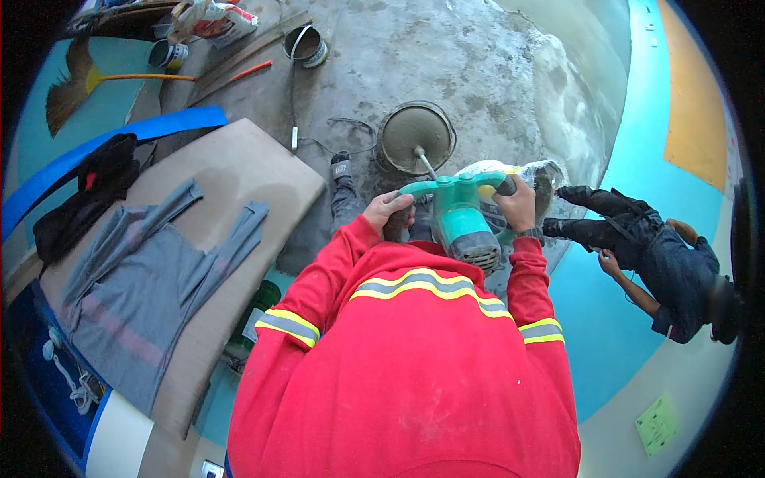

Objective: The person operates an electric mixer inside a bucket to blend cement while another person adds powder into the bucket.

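Note:
A green electric hand mixer [460, 223] is held between my two hands, its metal shaft slanting down into a bucket [455, 143] of grey mortar [410, 134]. My left hand [387, 212] is wrapped round the left handle of the mixer. Round the right handle, my right hand [518, 202] is closed too, with a dark band at its wrist. The mixing head is hidden in the mortar. Just right of the bucket, a white bag [492, 166] is partly covered by the mixer.
A person [653, 247] in dark clothes stands at the right. On the left, a grey shirt [147, 279] lies on a beige board [271, 163]. A power cord with a white socket [294, 138], a small bucket [307, 48] and a broom [76, 84] are farther back.

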A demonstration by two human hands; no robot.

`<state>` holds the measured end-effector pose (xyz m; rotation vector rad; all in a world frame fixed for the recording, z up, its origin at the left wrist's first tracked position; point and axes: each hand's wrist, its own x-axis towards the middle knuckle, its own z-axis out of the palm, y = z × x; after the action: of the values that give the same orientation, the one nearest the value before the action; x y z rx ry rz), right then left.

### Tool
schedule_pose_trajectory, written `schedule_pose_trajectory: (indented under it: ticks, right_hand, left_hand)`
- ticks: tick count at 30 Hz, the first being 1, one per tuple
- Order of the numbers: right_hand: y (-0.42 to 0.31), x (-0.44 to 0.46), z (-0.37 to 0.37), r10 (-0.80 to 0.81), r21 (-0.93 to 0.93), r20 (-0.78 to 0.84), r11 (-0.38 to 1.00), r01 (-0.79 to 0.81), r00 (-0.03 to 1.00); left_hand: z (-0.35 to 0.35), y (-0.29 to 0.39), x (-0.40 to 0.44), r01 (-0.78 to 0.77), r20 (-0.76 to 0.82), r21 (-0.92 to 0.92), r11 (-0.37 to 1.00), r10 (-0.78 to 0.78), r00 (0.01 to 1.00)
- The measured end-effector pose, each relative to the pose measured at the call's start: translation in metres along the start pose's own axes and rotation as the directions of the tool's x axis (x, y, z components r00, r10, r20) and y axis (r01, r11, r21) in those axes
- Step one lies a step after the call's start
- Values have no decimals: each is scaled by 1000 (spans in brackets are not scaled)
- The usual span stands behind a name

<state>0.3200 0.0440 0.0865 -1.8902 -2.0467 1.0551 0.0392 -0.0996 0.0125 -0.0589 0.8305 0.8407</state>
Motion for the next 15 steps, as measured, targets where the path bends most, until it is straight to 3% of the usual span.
schedule_pose_trajectory:
  ticks: [15]
  right_hand:
    - [5,1,-1,-25,-27,12,999,25,1000]
  left_hand:
    - [0,2,-1,17,10,14,1000,-18,1000]
